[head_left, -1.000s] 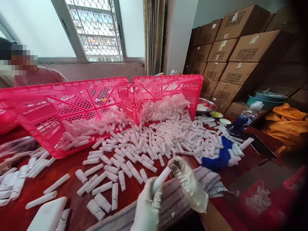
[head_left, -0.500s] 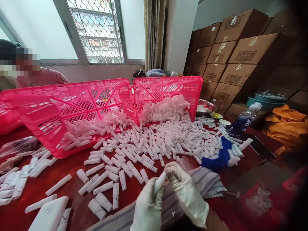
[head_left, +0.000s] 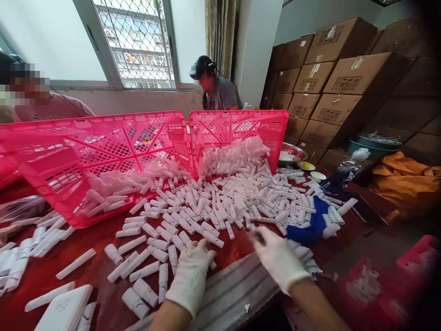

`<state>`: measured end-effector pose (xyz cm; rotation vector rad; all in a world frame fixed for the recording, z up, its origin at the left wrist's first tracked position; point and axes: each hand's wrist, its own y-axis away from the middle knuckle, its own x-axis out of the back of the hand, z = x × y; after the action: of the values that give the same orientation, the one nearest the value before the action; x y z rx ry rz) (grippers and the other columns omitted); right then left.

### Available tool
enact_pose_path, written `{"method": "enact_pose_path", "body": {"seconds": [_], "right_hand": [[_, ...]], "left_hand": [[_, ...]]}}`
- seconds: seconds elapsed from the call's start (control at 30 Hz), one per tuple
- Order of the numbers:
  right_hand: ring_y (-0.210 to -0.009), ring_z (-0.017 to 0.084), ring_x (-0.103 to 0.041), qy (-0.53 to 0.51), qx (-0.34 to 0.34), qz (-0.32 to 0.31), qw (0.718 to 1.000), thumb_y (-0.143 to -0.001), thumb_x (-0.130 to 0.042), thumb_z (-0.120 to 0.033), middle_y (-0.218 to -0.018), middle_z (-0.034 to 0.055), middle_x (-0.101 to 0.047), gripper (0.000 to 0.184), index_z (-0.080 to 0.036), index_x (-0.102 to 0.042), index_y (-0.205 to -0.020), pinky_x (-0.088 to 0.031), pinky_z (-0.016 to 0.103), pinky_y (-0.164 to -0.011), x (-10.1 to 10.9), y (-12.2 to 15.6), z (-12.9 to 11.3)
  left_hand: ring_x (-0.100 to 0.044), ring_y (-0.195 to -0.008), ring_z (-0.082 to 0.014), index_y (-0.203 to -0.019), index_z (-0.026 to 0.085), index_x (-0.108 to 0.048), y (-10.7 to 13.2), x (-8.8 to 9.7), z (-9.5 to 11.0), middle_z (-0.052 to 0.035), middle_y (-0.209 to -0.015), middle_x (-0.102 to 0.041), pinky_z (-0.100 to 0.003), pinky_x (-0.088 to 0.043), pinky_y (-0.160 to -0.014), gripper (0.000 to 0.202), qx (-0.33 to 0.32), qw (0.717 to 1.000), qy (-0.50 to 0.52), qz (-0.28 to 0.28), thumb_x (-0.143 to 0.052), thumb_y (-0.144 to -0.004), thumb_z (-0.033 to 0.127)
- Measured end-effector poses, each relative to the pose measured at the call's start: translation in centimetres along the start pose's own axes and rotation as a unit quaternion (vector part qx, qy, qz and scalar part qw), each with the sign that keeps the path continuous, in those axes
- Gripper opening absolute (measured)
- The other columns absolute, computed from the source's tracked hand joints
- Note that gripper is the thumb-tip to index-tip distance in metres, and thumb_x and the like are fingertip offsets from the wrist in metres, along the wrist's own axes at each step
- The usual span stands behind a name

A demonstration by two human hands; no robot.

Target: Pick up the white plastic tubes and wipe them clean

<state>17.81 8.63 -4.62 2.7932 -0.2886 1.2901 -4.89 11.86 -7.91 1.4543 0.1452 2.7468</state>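
My left hand, in a white glove, is low over the table's near part, its fingers bent around a short white tube that shows below the thumb. More white tubes lie just left of it, several with a dark curved mark. To the right, my right hand, also gloved, reaches to the front of the tube pile. Its fingers are drawn together and blurred at the tips; what they hold, if anything, I cannot make out. A striped grey cloth lies under and between the hands.
Two pink crates stand tipped behind the pile, with plastic-wrapped tubes inside. A blue cloth, a bottle and a metal bowl are at right. A white box sits near left. Two people are beyond the crates; cartons are stacked right.
My hands have moved apart: the left went left and forward with the tube, the right away from it toward the pile. The person behind the crates has straightened up.
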Motion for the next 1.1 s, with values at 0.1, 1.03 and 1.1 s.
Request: {"method": "enact_pose_path", "body": {"seconds": [0.1, 1.03, 1.1], "right_hand": [[-0.086, 0.027, -0.066, 0.076, 0.018, -0.049, 0.996, -0.078, -0.057, -0.020, -0.100, 0.0125, -0.070, 0.032, -0.022, -0.062, -0.110, -0.048, 0.037, -0.074, -5.0, -3.9, -4.2], [-0.065, 0.014, -0.056, -0.554, -0.002, -0.019, 0.833, -0.070, -0.072, -0.045, -0.070, -0.0023, -0.060, 0.029, -0.022, -0.057, -0.079, -0.045, 0.025, -0.060, -3.5, 1.1, -5.4], [-0.069, 0.014, -0.054, -0.497, 0.004, -0.046, 0.866, -0.074, -0.067, -0.047, -0.072, -0.0017, -0.060, 0.028, -0.020, -0.060, -0.079, -0.044, 0.025, -0.064, -2.9, 1.2, -5.3]], "left_hand": [[-0.058, -0.095, -0.0280, -0.084, 0.028, -0.070, 0.4, -0.4, 0.3, -0.0064, -0.099, -0.066, -0.041, -0.044, -0.080, 0.016, -0.029, 0.998, 0.045, 0.016, -0.063, -0.070, 0.025], [-0.021, -0.043, -0.0036, -0.069, 0.019, -0.042, 7.5, 1.0, 4.0, 0.0099, -0.052, -0.028, -0.020, -0.016, -0.042, 0.043, 0.097, 0.703, 0.639, -0.297, -0.067, -0.071, 0.055], [-0.019, -0.042, -0.0038, -0.071, 0.020, -0.042, 7.4, 1.2, 3.9, 0.0105, -0.051, -0.027, -0.020, -0.017, -0.042, 0.044, 0.094, 0.704, 0.637, -0.298, -0.064, -0.071, 0.058]]}}
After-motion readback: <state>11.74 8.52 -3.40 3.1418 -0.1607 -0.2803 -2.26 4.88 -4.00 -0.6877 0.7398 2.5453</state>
